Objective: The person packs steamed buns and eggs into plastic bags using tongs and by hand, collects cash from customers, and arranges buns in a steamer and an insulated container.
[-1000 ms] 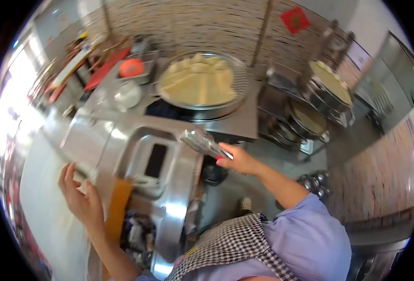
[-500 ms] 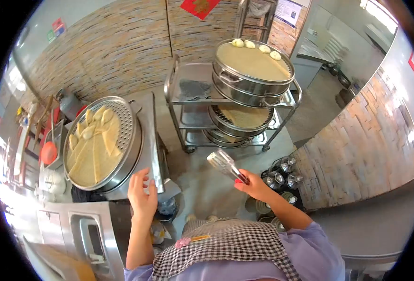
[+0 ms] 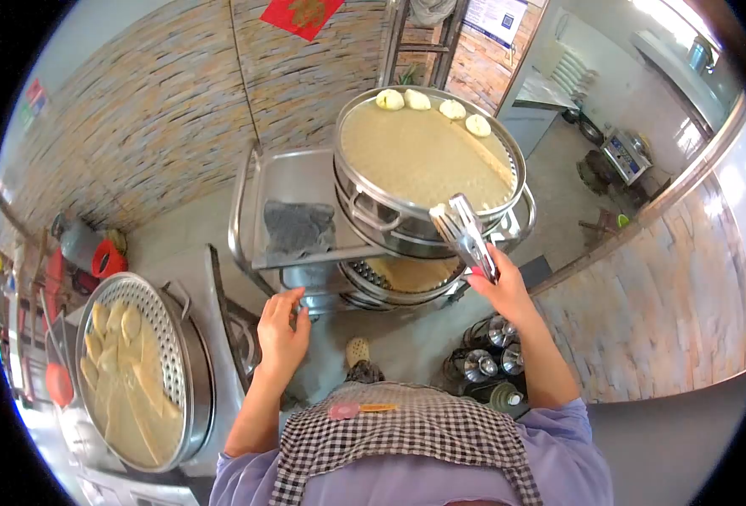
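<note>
Metal tongs are in my right hand, their tips at the front rim of the upper steamer. A pale cloth lines that steamer, with several light buns along its back edge. My left hand is empty, fingers apart, in front of the metal cart. A second steamer at the left holds several pale dumpling-like pieces on a cloth.
A grey cloth lies on the cart. Below is a lower steamer. Several metal flasks stand on the floor at the right. A red bucket and a gas cylinder are at the left.
The view has turned from the sink and left steamer towards the cart, which is now closer. My right hand has brought the tongs up to the upper steamer's rim. My left hand has left the counter.
</note>
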The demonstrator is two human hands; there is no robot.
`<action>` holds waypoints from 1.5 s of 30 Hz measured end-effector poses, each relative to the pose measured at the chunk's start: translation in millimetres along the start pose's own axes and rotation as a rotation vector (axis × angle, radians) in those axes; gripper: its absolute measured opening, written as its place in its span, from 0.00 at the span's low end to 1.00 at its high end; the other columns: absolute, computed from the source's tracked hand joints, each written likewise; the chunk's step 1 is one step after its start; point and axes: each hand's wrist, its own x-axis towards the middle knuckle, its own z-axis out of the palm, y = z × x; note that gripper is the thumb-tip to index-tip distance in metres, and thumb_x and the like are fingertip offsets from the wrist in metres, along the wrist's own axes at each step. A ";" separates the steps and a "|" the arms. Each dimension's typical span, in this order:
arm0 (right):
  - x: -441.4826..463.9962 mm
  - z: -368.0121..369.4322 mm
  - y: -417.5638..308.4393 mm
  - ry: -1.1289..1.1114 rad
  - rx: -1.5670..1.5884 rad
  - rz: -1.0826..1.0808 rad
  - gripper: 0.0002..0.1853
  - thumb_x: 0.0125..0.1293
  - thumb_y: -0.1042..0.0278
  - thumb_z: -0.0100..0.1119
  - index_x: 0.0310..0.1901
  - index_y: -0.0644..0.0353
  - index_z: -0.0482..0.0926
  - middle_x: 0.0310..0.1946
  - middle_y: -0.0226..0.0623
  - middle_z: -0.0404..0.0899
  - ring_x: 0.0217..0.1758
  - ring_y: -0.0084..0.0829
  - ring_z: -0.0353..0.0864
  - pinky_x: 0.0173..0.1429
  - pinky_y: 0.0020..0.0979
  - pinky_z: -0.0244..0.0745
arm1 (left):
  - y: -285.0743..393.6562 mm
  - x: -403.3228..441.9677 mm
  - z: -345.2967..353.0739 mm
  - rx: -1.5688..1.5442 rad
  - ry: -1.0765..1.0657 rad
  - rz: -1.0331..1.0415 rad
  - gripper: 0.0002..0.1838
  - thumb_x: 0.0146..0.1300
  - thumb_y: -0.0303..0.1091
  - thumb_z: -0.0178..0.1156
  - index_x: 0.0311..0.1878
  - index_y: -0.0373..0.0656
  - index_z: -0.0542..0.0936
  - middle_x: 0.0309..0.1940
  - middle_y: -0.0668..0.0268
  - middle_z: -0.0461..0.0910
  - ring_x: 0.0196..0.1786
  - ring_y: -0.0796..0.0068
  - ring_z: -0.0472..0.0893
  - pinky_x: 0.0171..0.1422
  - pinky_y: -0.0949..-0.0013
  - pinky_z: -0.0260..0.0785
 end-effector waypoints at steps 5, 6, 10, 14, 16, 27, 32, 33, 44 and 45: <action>127.9 -13.0 -11.0 -0.013 -0.233 -0.043 0.38 0.54 0.59 0.69 0.61 0.71 0.64 0.44 0.48 0.75 0.36 0.33 0.76 0.41 0.31 0.73 | -15.2 74.1 22.9 -0.025 -0.023 0.042 0.16 0.53 0.20 0.59 0.47 0.37 0.77 0.38 0.57 0.79 0.39 0.58 0.77 0.42 0.63 0.72; 150.6 -8.3 -2.6 0.028 -0.273 -0.013 0.40 0.52 0.56 0.70 0.62 0.70 0.65 0.46 0.52 0.75 0.40 0.40 0.79 0.44 0.35 0.74 | -17.9 85.0 26.0 -0.023 -0.039 0.046 0.16 0.52 0.20 0.59 0.47 0.37 0.78 0.39 0.56 0.79 0.39 0.57 0.77 0.42 0.62 0.72; 234.4 -2.6 35.7 0.079 -0.538 -0.055 0.43 0.51 0.49 0.69 0.63 0.68 0.63 0.49 0.57 0.74 0.48 0.49 0.78 0.51 0.42 0.73 | -28.3 101.2 22.5 0.047 -0.001 -0.011 0.16 0.53 0.20 0.58 0.47 0.37 0.78 0.41 0.54 0.79 0.42 0.53 0.78 0.45 0.62 0.72; 292.3 -18.1 52.9 0.134 -0.684 0.051 0.44 0.52 0.47 0.67 0.64 0.68 0.61 0.52 0.59 0.72 0.55 0.52 0.75 0.54 0.44 0.72 | -44.9 80.1 3.0 0.171 0.081 -0.231 0.16 0.56 0.19 0.56 0.49 0.36 0.77 0.40 0.55 0.78 0.41 0.59 0.78 0.43 0.65 0.71; 308.3 -41.7 58.0 0.180 -0.725 0.111 0.42 0.54 0.47 0.65 0.63 0.70 0.61 0.55 0.58 0.70 0.57 0.51 0.74 0.55 0.44 0.72 | -54.8 57.6 -5.2 0.216 0.158 -0.283 0.15 0.58 0.19 0.55 0.50 0.36 0.77 0.40 0.57 0.78 0.40 0.62 0.78 0.41 0.67 0.71; 338.0 -125.0 147.4 0.186 -0.497 0.395 0.26 0.60 0.49 0.61 0.50 0.64 0.74 0.41 0.40 0.77 0.40 0.36 0.79 0.42 0.34 0.76 | -38.9 94.3 53.6 0.152 0.150 -0.344 0.15 0.59 0.20 0.54 0.50 0.36 0.77 0.40 0.57 0.78 0.40 0.63 0.78 0.42 0.68 0.71; 311.3 -147.2 108.2 0.137 0.163 0.368 0.21 0.63 0.56 0.59 0.52 0.62 0.75 0.35 0.27 0.75 0.29 0.19 0.72 0.30 0.25 0.70 | -31.5 121.8 71.2 0.178 0.071 -0.321 0.14 0.58 0.20 0.55 0.49 0.36 0.77 0.40 0.56 0.78 0.41 0.62 0.78 0.42 0.67 0.72; 304.7 -139.1 102.5 0.134 0.105 0.306 0.22 0.63 0.56 0.60 0.53 0.62 0.75 0.36 0.28 0.76 0.31 0.20 0.74 0.32 0.26 0.71 | -31.3 123.6 72.8 0.192 0.040 -0.326 0.14 0.58 0.20 0.55 0.48 0.35 0.77 0.40 0.56 0.78 0.41 0.62 0.78 0.42 0.67 0.72; 296.4 -77.2 56.9 -0.163 -0.528 -0.100 0.45 0.52 0.51 0.68 0.67 0.66 0.59 0.47 0.51 0.72 0.48 0.45 0.76 0.50 0.41 0.73 | -31.6 124.0 81.5 0.199 0.067 -0.298 0.14 0.58 0.19 0.55 0.48 0.35 0.77 0.38 0.56 0.78 0.39 0.61 0.78 0.42 0.67 0.71; 314.2 -79.1 65.0 -0.076 -0.558 -0.081 0.46 0.53 0.50 0.68 0.67 0.67 0.58 0.47 0.52 0.71 0.48 0.46 0.76 0.50 0.42 0.73 | -32.1 119.3 80.1 0.200 0.070 -0.334 0.14 0.58 0.19 0.55 0.48 0.35 0.77 0.38 0.56 0.78 0.39 0.62 0.78 0.42 0.67 0.71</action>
